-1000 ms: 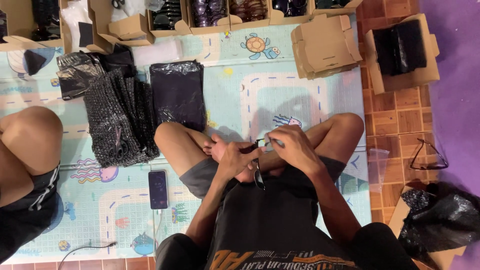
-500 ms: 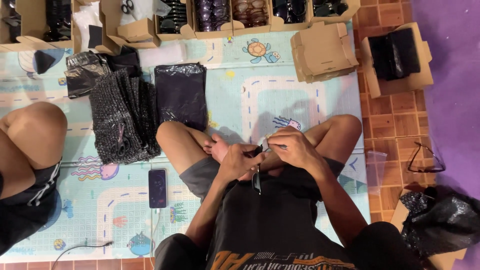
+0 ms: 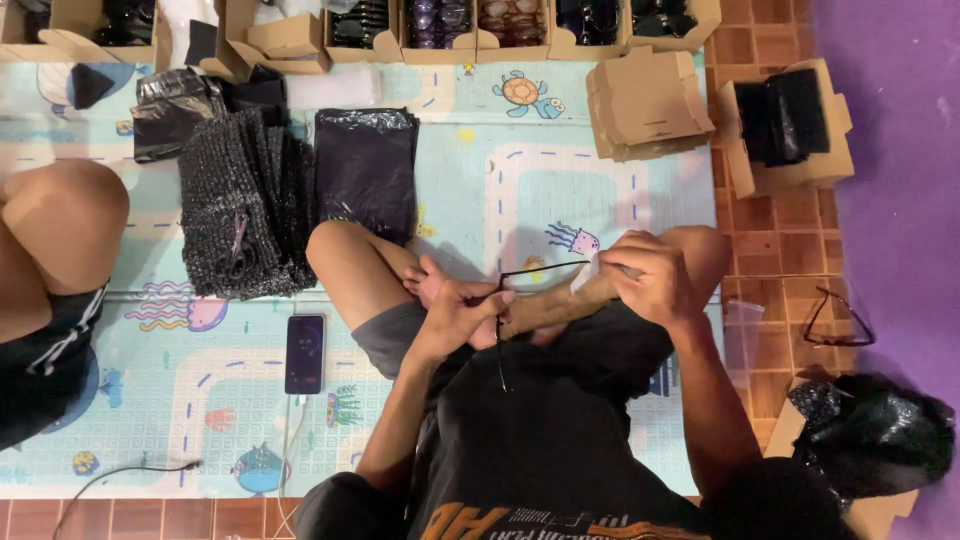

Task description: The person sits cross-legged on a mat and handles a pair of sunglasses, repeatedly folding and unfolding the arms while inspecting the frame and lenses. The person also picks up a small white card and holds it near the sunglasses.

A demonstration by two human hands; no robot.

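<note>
Item, far left: a second person's bent knee [image 3: 60,225] and dark shorts, resting on the patterned play mat [image 3: 450,200].

Item: stack of black bubble-wrap pouches [image 3: 245,215] on the mat, scissors [image 3: 236,250] lying on top; just beside it, a pile of glossy black plastic bags [image 3: 365,170].

Item: smartphone [image 3: 304,353], face up, below the pouches, cable running from its lower end.

Item, along the top edge: row of open cardboard boxes [image 3: 440,25] holding eyeglasses.

Item, centre: left hand [image 3: 455,310], fingers curled and pressed together around the near end of a thin black-framed pair of glasses [image 3: 515,290], thumb on top. The glasses sit above the person's lap, between both hands, one temple hanging down towards the dark shirt.

Item: right hand [image 3: 655,280], fingers bunched, pinching a small pale wrapper or cloth [image 3: 590,275] at the far end of the frame.

Item: stack of flat folded cartons [image 3: 648,105], upper right of the mat.

Item: open carton with black contents [image 3: 790,125] on the tiled floor.

Item: spare pair of glasses [image 3: 835,320] on the tiles.

Item, lower right: black plastic bag [image 3: 875,435] in a box.
</note>
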